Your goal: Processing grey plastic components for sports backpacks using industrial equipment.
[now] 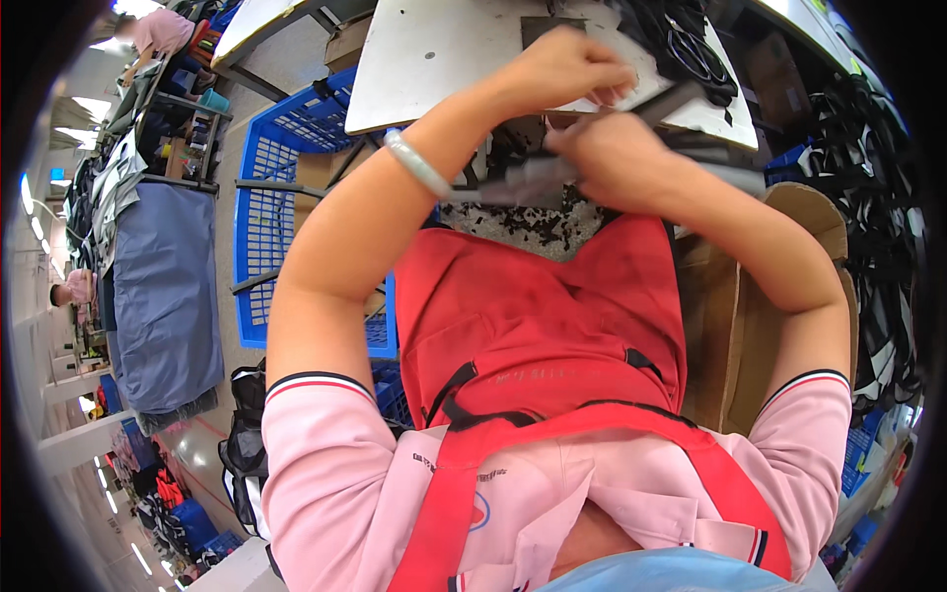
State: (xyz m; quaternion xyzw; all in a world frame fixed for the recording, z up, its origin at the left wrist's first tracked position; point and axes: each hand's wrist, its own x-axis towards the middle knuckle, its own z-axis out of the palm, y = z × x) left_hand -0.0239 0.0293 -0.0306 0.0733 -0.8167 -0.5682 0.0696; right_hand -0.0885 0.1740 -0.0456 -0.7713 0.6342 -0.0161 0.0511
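Both my hands are raised over the near edge of a white worktable. My left hand [572, 69], with a pale bangle on its forearm, is just above the tabletop. Its fingers are curled in, and whatever they may hold is hidden. Close below and to the right, my right hand [617, 158] is closed on a dark grey strap [528, 185]. The strap is smeared by motion; one part hangs left toward my lap, and another blurred dark length shows up and right of the hand. On the table's far right lies a tangled pile of black straps [691, 49].
The white worktable [424, 84] spans the top. At left stands a blue plastic crate [264, 237] with dark bars across it. An open cardboard box [740, 326] is by my right side. Black scraps [538, 222] litter the floor below. Another person [163, 35] is far left.
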